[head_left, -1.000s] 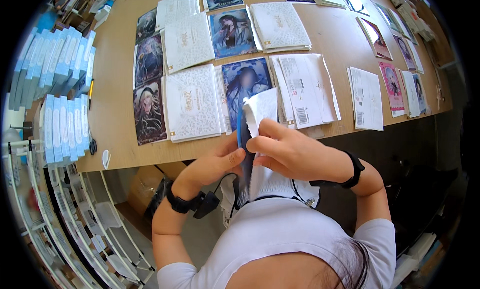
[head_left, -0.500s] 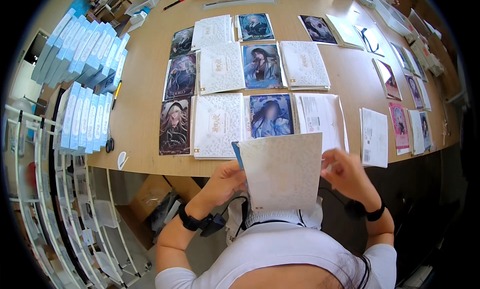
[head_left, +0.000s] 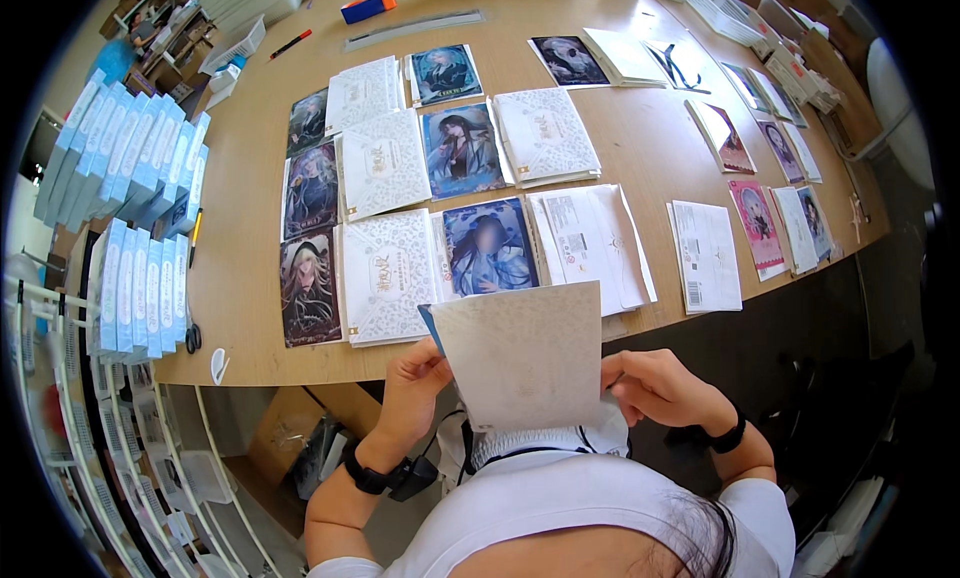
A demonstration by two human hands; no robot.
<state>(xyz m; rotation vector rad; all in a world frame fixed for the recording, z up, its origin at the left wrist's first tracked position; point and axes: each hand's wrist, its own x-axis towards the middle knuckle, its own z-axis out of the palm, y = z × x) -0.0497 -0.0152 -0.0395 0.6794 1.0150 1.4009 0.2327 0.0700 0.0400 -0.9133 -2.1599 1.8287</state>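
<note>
The left hand [head_left: 415,383] is gripping a white patterned envelope [head_left: 525,353] by its left edge, with the fingers closing on it, and a blue edge [head_left: 430,323] is showing at the far left corner. The right hand [head_left: 660,388] is keeping its fingers bent at the right edge of the envelope; whether it is really pinching there, I cannot tell. The envelope is being held in front of the person's body, at the near side of the surface [head_left: 262,278]. Beyond it, a blue picture card [head_left: 488,248] is lying between a white patterned stack [head_left: 387,278] on the left and a plainer white stack [head_left: 590,243] on the right. A dark picture card [head_left: 311,288] is lying at the left of the patterned stack. Farther to the right, another white stack [head_left: 705,258] is lying near a pink card [head_left: 755,223]. On the left, light blue boxes [head_left: 140,288] are standing in rows, and scissors [head_left: 193,338] are lying just beside them. At the far side, a red pen [head_left: 290,44] is lying to the left of a ruler [head_left: 415,30].
</note>
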